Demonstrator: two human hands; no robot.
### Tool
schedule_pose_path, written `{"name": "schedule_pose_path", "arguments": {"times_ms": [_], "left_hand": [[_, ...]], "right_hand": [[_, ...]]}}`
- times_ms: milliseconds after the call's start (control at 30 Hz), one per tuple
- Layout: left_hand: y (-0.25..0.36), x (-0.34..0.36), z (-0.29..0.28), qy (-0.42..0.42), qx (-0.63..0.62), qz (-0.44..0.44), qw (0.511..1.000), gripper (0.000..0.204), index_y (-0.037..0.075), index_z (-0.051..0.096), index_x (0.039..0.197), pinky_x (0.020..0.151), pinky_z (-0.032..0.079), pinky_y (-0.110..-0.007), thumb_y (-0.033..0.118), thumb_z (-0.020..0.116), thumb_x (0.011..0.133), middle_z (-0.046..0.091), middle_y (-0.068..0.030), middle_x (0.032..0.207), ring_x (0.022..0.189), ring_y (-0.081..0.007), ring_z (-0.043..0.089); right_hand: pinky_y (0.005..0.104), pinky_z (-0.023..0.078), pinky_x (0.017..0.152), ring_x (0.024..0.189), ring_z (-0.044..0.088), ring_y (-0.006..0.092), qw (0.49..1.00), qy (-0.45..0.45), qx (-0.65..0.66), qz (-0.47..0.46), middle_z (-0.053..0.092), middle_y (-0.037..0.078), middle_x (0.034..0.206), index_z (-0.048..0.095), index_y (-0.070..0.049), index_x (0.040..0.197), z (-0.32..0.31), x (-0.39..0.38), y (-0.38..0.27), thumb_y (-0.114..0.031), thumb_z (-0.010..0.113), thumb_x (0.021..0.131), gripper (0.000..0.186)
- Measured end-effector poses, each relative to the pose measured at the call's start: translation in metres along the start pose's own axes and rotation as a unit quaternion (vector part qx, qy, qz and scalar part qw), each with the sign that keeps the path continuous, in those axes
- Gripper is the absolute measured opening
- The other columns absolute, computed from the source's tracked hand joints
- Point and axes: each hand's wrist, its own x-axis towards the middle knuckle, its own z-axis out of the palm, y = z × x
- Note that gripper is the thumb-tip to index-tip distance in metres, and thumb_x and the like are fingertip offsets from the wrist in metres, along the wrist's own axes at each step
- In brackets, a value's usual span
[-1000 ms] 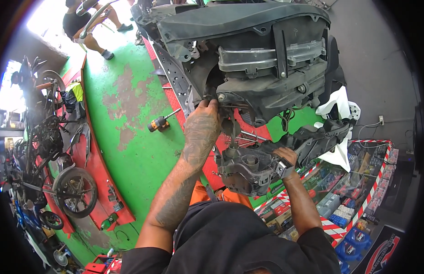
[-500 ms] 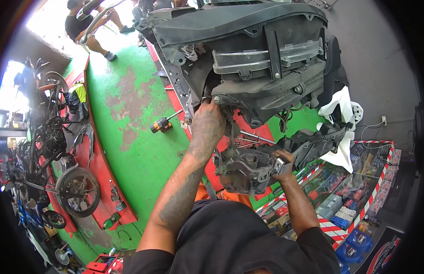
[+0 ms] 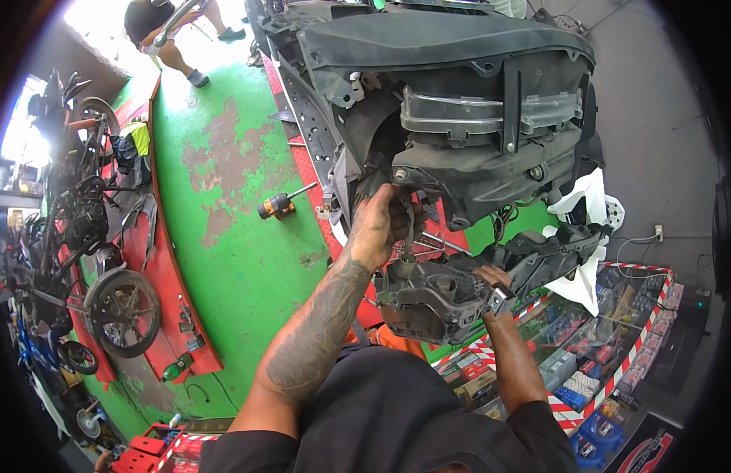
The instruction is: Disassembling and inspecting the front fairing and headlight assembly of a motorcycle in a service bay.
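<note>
In the head view, two bare hands are working at one large black fairing (image 3: 468,162), which is filling the upper middle. The left hand (image 3: 385,225) is sitting at the fairing's lower left corner, its thumb pointing up and its other fingers bending behind one narrow grey strip (image 3: 410,229); whether they are gripping it, I cannot tell. The right hand (image 3: 492,275) is holding one long black housing (image 3: 452,303), its fingers curling over the upper edge, some of them hidden. The housing is lying below the fairing, its near end coming between the two forearms and its far end reaching toward the white panels (image 3: 582,288). One square-faced watch (image 3: 502,299) is circling the right wrist. One clear lamp strip (image 3: 452,116) is crossing the fairing's front, passing behind one upright black bar (image 3: 511,102). To the left, one cordless drill (image 3: 277,206) is resting on the green floor (image 3: 231,292). Farther left, one dark motorcycle (image 3: 66,229) is standing near one green bottle (image 3: 176,367). One person (image 3: 168,47) is sitting at the upper left. At the lower right, one glass desk (image 3: 625,288) is wearing red-and-white tape along its edges.
</note>
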Motion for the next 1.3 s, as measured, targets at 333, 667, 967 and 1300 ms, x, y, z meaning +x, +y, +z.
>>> {"name": "schedule_pose_path", "arguments": {"times_ms": [333,667,967,1300], "left_hand": [[-0.003,0.014,-0.002,0.008,-0.109,-0.026,0.994,0.026,0.003,0.059,0.094,0.051,0.045,-0.030,0.028,0.055,0.093,0.060,-0.0057,0.079,0.061,-0.0157,0.055],[-0.032,0.008,0.001,0.061,-0.038,0.117,0.990,0.025,0.006,0.052,0.082,0.043,0.034,-0.027,0.028,0.055,0.095,0.048,-0.0003,0.059,0.046,-0.0118,0.044],[-0.058,-0.042,-0.009,-0.007,0.062,-0.029,0.998,0.042,-0.002,0.059,0.103,0.057,0.051,-0.031,0.040,0.052,0.099,0.062,-0.0082,0.076,0.062,-0.0164,0.060],[-0.066,-0.132,-0.118,0.034,0.364,0.121,0.923,0.051,-0.006,0.052,0.130,0.090,0.051,-0.034,0.037,0.047,0.102,0.067,-0.0176,0.111,0.099,-0.0217,0.066]], "right_hand": [[0.0450,0.049,0.065,0.082,0.067,0.0358,0.995,-0.094,-0.014,-0.013,0.070,0.014,0.091,0.064,-0.003,0.092,-0.016,0.019,0.003,-0.056,0.059,0.074,0.056],[0.0454,0.049,0.066,0.080,0.066,0.0340,0.989,-0.129,-0.027,0.066,0.069,0.013,0.089,0.064,-0.004,0.090,-0.021,0.006,0.006,-0.053,0.061,0.063,0.056],[0.0391,0.046,0.059,0.075,0.064,0.0259,0.982,-0.162,-0.065,-0.069,0.066,0.004,0.081,0.059,-0.012,0.079,-0.057,0.002,-0.025,-0.053,0.061,0.072,0.042],[0.0387,0.042,0.055,0.065,0.060,0.0250,0.991,-0.085,-0.061,-0.078,0.062,0.005,0.074,0.056,-0.010,0.077,-0.091,-0.044,-0.041,-0.059,0.058,0.077,0.049]]}}
